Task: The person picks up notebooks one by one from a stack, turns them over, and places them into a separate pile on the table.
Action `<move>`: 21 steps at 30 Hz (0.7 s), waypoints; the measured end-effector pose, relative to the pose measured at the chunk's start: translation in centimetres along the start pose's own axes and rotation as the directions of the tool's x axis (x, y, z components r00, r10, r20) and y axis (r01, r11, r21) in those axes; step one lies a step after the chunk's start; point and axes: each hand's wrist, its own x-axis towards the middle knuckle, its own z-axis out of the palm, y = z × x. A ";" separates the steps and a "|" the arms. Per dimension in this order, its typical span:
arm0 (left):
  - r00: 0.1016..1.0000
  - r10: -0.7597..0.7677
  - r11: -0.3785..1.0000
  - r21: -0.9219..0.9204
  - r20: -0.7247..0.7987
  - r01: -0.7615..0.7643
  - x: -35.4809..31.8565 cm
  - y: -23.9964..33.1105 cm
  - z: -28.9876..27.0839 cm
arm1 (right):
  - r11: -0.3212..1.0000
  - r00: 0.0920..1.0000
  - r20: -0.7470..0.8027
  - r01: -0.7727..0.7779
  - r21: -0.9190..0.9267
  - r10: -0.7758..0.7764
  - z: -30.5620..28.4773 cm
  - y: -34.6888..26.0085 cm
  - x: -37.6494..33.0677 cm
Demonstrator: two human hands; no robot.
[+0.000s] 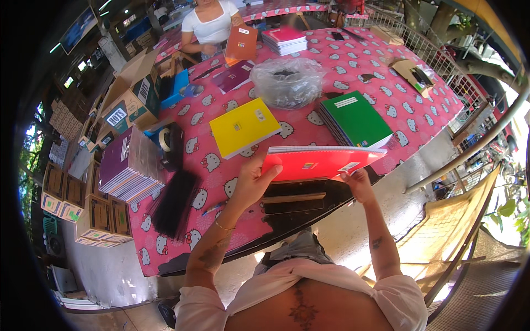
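Observation:
A red spiral notebook (314,164), perhaps more than one in a stack, is gripped at its two sides over the table's near edge. My left hand (253,175) is closed on its left end, thumb across the cover. At the lower right corner, my right hand (360,186) pinches the edge. The notebook tilts, so its cover and page edges both show. Beyond it lie a yellow notebook (243,128) and a stack of green notebooks (356,118). Below it, a flat wooden strip (295,199) rests on a dark bare patch of tabletop.
Purple notebooks (130,165) stand stacked at left, near a tape dispenser (168,143), a black bristly bundle (174,204) and a pen (214,208). A clear plastic bag (290,83) sits mid-table. Across it, a person (212,25) holds an orange-brown notebook (241,44). Cartons (127,105) line the left.

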 end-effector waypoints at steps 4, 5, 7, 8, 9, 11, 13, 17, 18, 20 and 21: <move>0.996 -0.030 0.990 -0.137 -0.086 0.018 -1.1 -1.1 -0.8 | 0.996 0.995 0.053 -0.083 0.011 0.083 0.8 3.9 -0.4; 0.989 -0.015 0.981 -0.194 -0.148 -0.014 -1.5 -1.7 -0.9 | 0.996 0.995 0.057 -0.085 0.008 0.084 1.5 4.4 -0.7; 0.964 -0.130 0.983 -0.158 -0.231 0.095 -4.9 -7.9 -2.1 | 0.993 0.994 -0.020 0.105 0.062 -0.104 6.2 3.4 -0.5; 0.935 -0.248 0.964 -0.155 -0.253 0.214 -5.8 -10.8 -2.0 | 0.997 1.000 0.018 0.016 -0.082 -0.015 5.9 5.2 -0.9; 0.931 -0.253 0.964 -0.152 -0.262 0.219 -6.4 -12.1 -1.4 | 0.997 1.000 0.026 0.011 -0.077 -0.009 6.0 6.6 -1.1; 0.943 -0.128 0.992 -0.051 -0.308 0.118 -6.5 -13.7 0.1 | 0.982 0.979 -0.141 0.130 -0.134 -0.149 6.6 8.2 -0.8; 0.942 -0.133 0.989 0.017 -0.308 0.145 -9.1 -17.6 -4.7 | 0.996 0.998 -0.031 0.050 -0.071 -0.052 6.7 8.2 -0.1; 0.786 0.023 0.580 0.649 -0.618 0.493 -10.3 -12.1 -14.1 | 0.971 0.977 -0.099 0.173 -0.162 -0.191 3.7 6.6 0.0; 0.770 0.195 0.107 0.794 -0.607 0.598 -13.3 -13.2 -18.0 | 0.938 0.940 -0.130 0.289 -0.189 -0.316 4.9 6.0 0.1; 0.837 0.222 -0.033 0.854 -0.500 0.519 -17.6 -15.0 -20.9 | 0.752 0.835 -0.115 0.413 -0.515 -0.537 9.9 -0.9 -0.2; 0.913 0.223 -0.152 0.913 -0.342 0.379 -18.0 -15.3 -21.4 | 0.434 0.670 -0.049 0.422 -0.796 -0.741 12.3 -4.8 -0.4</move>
